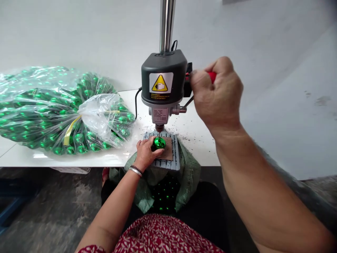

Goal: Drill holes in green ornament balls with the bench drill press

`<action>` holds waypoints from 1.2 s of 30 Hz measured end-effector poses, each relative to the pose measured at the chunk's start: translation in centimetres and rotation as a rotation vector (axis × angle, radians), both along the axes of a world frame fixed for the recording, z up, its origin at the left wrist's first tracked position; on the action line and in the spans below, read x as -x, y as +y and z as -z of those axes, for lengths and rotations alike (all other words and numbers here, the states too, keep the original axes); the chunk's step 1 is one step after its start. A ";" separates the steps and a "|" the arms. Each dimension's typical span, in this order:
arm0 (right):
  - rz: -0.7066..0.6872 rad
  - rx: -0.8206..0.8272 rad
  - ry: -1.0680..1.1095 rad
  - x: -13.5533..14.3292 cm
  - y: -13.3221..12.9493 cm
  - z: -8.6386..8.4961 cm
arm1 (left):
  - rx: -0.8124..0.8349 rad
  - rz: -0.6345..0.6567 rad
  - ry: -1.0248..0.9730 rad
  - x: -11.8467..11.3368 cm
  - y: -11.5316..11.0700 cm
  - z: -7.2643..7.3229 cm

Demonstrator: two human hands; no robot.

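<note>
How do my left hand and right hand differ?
The left hand holds a green ball beneath the drill, while the right hand grips a red handle. The left wrist wears bracelets; the right wrist shows none. The left hand is lower than the right hand. Both hands are bare.

Green ball, dark grey drill head, deep-red shirt with pale leaf pattern.

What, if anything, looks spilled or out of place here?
Dark specks lie scattered on the white table around the drill press, standing out against the pale surface; they look like loose shavings. Nothing else looks clearly damaged or askew.
</note>
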State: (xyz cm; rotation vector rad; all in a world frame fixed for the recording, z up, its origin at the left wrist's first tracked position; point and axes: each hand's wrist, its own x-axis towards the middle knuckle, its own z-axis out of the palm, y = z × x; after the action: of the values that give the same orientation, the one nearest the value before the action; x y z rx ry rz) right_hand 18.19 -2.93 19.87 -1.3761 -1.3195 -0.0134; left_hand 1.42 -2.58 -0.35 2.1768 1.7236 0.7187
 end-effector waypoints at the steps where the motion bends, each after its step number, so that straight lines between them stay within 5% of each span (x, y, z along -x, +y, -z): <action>1: -0.012 -0.036 -0.022 -0.1 -0.4 0.5 | -0.003 0.001 -0.004 0.0 0.0 0.1; 10: 0.014 -0.283 -0.216 -0.4 -2.5 4.2 | -0.001 0.007 -0.042 0.0 -0.1 0.3; 36: 0.092 -0.305 -0.176 0.4 -3.7 8.4 | -0.011 0.032 -0.096 0.0 -0.4 0.5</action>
State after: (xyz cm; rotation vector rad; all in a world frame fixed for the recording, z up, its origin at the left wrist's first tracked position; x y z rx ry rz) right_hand 17.75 -6.67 11.52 -1.1925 -1.3347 -0.3901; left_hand 1.37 -3.00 -0.82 2.1355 1.6376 0.8129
